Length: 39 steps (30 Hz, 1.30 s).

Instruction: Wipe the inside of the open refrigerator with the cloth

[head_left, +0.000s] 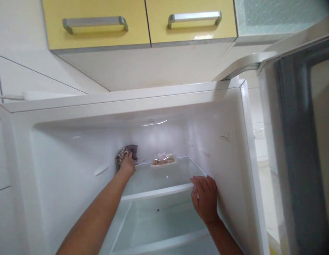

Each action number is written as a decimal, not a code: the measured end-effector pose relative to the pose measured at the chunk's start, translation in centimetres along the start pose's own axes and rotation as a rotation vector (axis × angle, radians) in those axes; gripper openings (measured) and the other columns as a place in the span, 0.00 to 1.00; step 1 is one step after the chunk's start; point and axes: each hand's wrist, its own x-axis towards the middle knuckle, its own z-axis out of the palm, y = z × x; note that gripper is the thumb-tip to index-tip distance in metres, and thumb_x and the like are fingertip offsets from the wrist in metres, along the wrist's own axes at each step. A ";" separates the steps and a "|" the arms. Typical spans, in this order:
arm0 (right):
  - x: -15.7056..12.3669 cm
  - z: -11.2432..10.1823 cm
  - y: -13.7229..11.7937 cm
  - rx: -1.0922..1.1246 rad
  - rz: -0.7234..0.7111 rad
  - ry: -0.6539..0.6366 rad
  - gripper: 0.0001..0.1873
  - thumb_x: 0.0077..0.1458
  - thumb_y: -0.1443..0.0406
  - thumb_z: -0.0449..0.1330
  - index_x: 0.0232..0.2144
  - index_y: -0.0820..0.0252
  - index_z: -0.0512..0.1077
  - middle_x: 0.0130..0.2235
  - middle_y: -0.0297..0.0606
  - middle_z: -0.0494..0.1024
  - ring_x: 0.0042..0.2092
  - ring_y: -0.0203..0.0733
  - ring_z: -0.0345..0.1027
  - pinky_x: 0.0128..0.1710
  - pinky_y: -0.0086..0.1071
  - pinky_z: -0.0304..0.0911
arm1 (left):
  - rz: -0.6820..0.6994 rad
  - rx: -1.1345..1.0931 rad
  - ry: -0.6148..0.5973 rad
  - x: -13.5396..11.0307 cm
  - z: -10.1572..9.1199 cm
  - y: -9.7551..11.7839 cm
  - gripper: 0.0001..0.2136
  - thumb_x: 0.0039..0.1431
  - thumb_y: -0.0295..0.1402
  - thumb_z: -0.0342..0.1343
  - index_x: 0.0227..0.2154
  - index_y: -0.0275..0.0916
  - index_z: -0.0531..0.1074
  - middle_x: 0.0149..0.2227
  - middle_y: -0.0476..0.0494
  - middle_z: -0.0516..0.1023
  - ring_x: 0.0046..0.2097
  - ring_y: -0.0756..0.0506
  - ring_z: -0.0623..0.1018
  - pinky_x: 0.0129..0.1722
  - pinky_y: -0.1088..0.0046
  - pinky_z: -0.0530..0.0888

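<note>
My left hand (128, 165) reaches deep into an open refrigerator, its fingers closed on a crumpled, dark patterned cloth (124, 151). The cloth is against the inner left wall near the back corner, just above the upper glass shelf (164, 176). My right hand (205, 196) grips that shelf's white front edge at the right end, fingers over the top and thumb lower down. Farther back on the same shelf sits a small white tray of food under clear wrap (163, 160); what the food is I cannot tell.
Below is a lower glass shelf (164, 221) with a small dark spot. The refrigerator door (292, 148) stands wide on the right. Yellow cabinets (98, 35) with metal handles hang above the refrigerator's top edge (127, 100). White tiles cover the wall at left.
</note>
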 end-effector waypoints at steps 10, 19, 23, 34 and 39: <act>0.2 -0.4 -0.3 -0.013 -0.009 -0.016 0.15 0.62 0.72 0.49 0.47 0.59 0.71 0.44 0.41 0.77 0.49 0.47 0.65 0.60 0.50 0.55 | -0.030 0.141 -0.099 -2.7 -3.6 2.2 0.09 0.55 0.33 0.62 0.37 0.35 0.82 0.43 0.34 0.84 0.61 0.32 0.71 0.65 0.43 0.53; 0.3 -0.6 -0.6 -0.013 0.011 -0.047 0.15 0.61 0.72 0.51 0.48 0.59 0.71 0.44 0.41 0.76 0.49 0.47 0.66 0.61 0.51 0.55 | 0.005 0.220 -0.102 -14.4 -11.1 3.8 0.16 0.54 0.38 0.59 0.43 0.37 0.82 0.44 0.31 0.84 0.62 0.26 0.69 0.66 0.41 0.53; 0.2 -0.5 -0.7 -0.012 0.000 -0.028 0.15 0.61 0.72 0.51 0.47 0.60 0.72 0.44 0.42 0.77 0.49 0.47 0.66 0.62 0.50 0.55 | 0.028 0.186 -0.050 -21.7 -13.6 3.5 0.23 0.49 0.41 0.60 0.48 0.36 0.80 0.52 0.30 0.81 0.66 0.28 0.66 0.70 0.44 0.46; 0.5 -0.8 -0.9 -0.004 0.001 -0.020 0.15 0.62 0.72 0.51 0.48 0.58 0.71 0.44 0.40 0.76 0.49 0.47 0.66 0.62 0.50 0.55 | -0.175 0.267 0.336 -23.2 -17.2 0.3 0.23 0.51 0.29 0.56 0.52 0.32 0.77 0.63 0.29 0.71 0.67 0.26 0.63 0.70 0.43 0.48; 0.6 -0.8 -0.9 0.004 0.001 -0.029 0.16 0.61 0.72 0.50 0.48 0.58 0.70 0.44 0.40 0.76 0.49 0.46 0.67 0.62 0.49 0.56 | -0.155 0.310 0.320 -16.2 -18.4 -1.4 0.19 0.53 0.27 0.54 0.47 0.27 0.79 0.57 0.24 0.76 0.63 0.25 0.68 0.69 0.43 0.51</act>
